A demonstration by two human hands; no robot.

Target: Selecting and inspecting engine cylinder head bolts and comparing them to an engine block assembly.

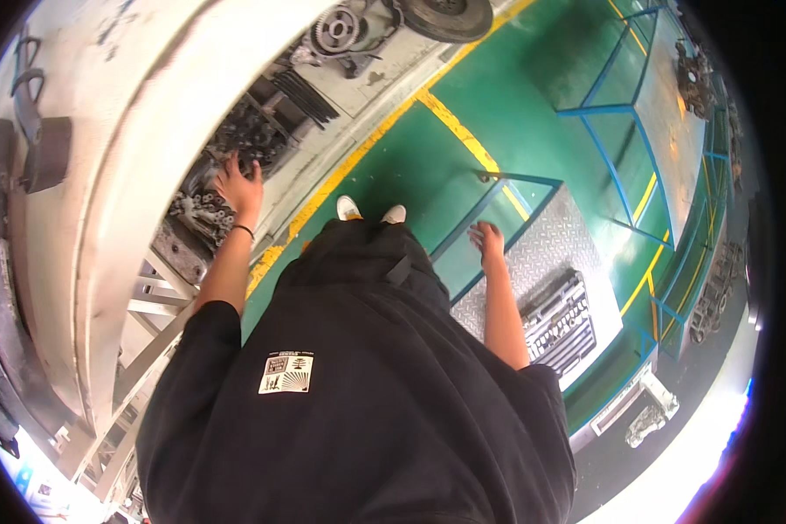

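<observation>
My left hand [240, 188] reaches out to the left with its fingers spread, over a heap of dark metal parts [251, 131]. Nothing shows in its grasp, and I cannot tell if the fingertips touch the parts. Just beside it lies a cluster of small silvery cylindrical pieces [203, 214]. On the other side my right hand [487, 239] hangs with loosely bent fingers and holds nothing visible. It is above the blue frame of a cart with a checkered metal top [541, 249]. On that top an open socket set case [561, 327] sits close to my right forearm.
Long dark rods [306, 98], a geared housing [336, 33] and a round disc [448, 16] lie along the ledge at upper left. Yellow lines [463, 131] cross the green floor [393, 166]. Another blue-framed cart [668, 122] stands at the right.
</observation>
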